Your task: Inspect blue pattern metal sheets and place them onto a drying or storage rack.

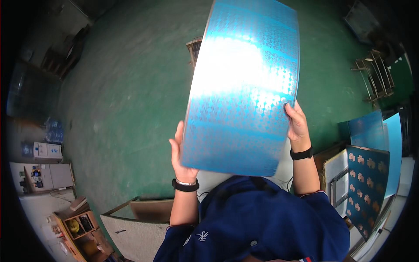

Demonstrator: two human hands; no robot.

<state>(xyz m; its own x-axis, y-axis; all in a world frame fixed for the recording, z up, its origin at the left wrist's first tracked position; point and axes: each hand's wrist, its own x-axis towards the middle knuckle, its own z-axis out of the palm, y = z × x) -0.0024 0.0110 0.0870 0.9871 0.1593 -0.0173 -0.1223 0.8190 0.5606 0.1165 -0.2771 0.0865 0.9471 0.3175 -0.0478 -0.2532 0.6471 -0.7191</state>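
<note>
A large, glossy blue sheet with rows of small repeated shapes is held up in front of me, tilted, its upper end reaching the top of the head view. Strong glare whitens its upper left part. My right hand grips the right edge, thumb on the front face and fingers mostly behind. At the lower left edge my left hand bears against the sheet, its thumb and a finger showing beside the edge and the rest partly hidden. Both wrists wear black bands.
Blue sheets and a dark panel with copper-coloured shapes lean at my right. A metal rack stands farther right. A grey-topped table is near my left, beside a wooden shelf. Green floor stretches ahead.
</note>
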